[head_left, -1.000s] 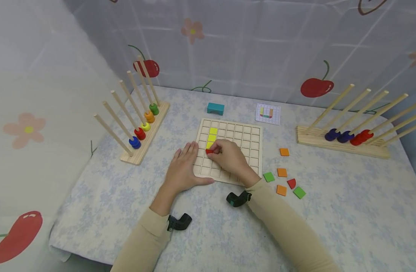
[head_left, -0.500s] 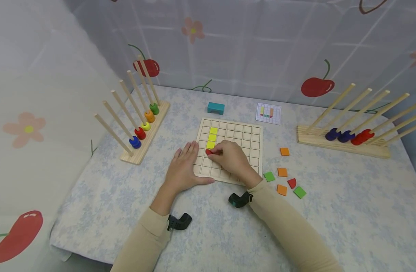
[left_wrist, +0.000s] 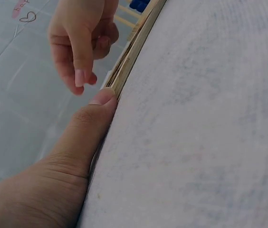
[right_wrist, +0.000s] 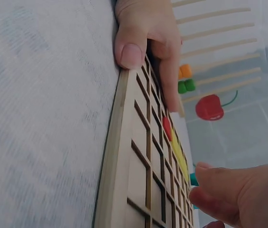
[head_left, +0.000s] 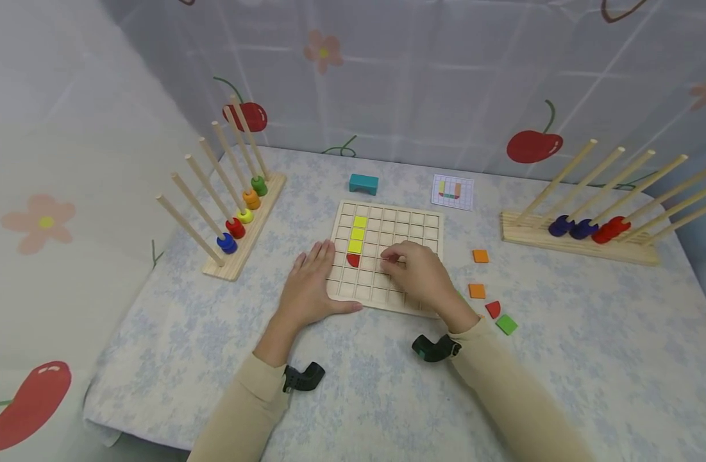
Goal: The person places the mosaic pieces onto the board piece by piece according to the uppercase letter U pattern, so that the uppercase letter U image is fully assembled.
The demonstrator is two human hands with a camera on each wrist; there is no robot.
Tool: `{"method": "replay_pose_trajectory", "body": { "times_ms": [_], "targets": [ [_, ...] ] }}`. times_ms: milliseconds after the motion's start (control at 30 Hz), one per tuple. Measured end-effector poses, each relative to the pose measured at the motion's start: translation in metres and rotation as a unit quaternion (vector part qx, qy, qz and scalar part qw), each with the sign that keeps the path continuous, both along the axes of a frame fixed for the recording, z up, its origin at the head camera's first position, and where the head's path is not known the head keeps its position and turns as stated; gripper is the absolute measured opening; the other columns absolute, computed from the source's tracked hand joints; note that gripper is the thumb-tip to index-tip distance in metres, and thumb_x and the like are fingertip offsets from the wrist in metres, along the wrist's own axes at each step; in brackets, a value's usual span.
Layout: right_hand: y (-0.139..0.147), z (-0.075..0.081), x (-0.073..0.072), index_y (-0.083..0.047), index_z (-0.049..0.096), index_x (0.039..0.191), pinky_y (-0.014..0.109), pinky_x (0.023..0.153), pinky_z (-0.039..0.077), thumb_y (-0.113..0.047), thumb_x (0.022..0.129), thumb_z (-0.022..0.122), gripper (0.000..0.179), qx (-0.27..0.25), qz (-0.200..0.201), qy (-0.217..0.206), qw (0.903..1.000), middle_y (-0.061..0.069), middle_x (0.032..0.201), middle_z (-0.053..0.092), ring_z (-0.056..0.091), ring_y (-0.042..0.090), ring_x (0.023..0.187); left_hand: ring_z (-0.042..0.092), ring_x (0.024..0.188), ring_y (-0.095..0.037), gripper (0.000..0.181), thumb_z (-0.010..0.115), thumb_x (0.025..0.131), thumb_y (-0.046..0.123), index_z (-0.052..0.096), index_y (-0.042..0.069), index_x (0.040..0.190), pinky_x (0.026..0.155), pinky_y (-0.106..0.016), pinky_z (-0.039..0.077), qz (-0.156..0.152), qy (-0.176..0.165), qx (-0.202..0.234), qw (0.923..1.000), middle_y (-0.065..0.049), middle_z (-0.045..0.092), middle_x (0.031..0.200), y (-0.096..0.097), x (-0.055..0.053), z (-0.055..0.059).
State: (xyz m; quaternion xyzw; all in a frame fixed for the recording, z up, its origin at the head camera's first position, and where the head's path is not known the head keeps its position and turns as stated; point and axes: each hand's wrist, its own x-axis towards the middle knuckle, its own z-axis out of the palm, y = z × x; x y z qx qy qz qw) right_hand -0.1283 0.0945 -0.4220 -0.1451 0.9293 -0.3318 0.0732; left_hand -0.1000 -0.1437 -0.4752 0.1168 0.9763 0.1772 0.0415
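My left hand (head_left: 309,289) lies at the left edge of the wooden grid board (head_left: 435,221), fingers straight on it and thumb along the near edge. Three yellow square tiles (head_left: 356,234) form a column in the board's cells. Directly below them sits a red quarter-circle tile (head_left: 353,260). My right hand (head_left: 419,273) hovers over the board's middle, right of the red tile, with loosely bent fingers. In the left wrist view nothing shows between the fingers of this right hand (left_wrist: 79,42). The right wrist view shows the left thumb (right_wrist: 131,54) against the board's rim.
Right of the board lie orange tiles (head_left: 476,290), a red quarter-circle tile (head_left: 493,309) and green tiles (head_left: 506,325), some partly covered by the right arm. Behind stand a teal block (head_left: 363,183) and a pattern card (head_left: 453,192). Peg racks with beads stand left (head_left: 245,247) and right (head_left: 580,242).
My right hand has let go of the red quarter-circle tile, which stays in its cell below the yellow column, and has moved right. The left hand has kept its place.
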Motion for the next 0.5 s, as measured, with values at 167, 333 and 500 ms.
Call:
{"method": "replay_pose_trajectory", "body": {
  "times_ms": [167, 333, 500],
  "targets": [
    [0.028, 0.007, 0.011, -0.015, 0.074, 0.111, 0.035, 0.075, 0.051, -0.028, 0.094, 0.069, 0.022, 0.006, -0.008, 0.005, 0.9999, 0.000, 0.105, 0.071, 0.061, 0.018, 0.081, 0.005, 0.157, -0.020, 0.136, 0.064, 0.064, 0.087, 0.009, 0.009, 0.160, 0.127, -0.045, 0.007, 0.002, -0.002, -0.002, 1.0000, -0.005, 0.011, 0.168, 0.000, 0.000, -0.001],
    [0.055, 0.010, 0.019, -0.015, 0.072, 0.115, 0.030, 0.060, 0.045, -0.028, 0.095, 0.068, 0.024, 0.014, -0.024, 0.010, 0.9996, 0.000, 0.107, 0.070, 0.052, 0.017, 0.066, 0.004, 0.157, -0.020, 0.136, 0.065, 0.064, 0.086, 0.009, 0.009, 0.160, 0.127, -0.046, 0.007, 0.000, 0.001, 0.000, 1.0000, -0.005, 0.011, 0.168, 0.000, 0.001, -0.001],
    [0.077, 0.014, 0.027, -0.013, 0.072, 0.117, 0.028, 0.053, 0.042, -0.024, 0.095, 0.068, 0.025, 0.020, -0.039, 0.019, 0.9989, 0.002, 0.104, 0.070, 0.049, 0.017, 0.064, 0.004, 0.157, -0.020, 0.137, 0.065, 0.063, 0.086, 0.009, 0.009, 0.160, 0.127, -0.046, 0.007, 0.000, 0.004, 0.004, 1.0000, -0.005, 0.011, 0.168, 0.000, 0.001, -0.001]
  ]
}}
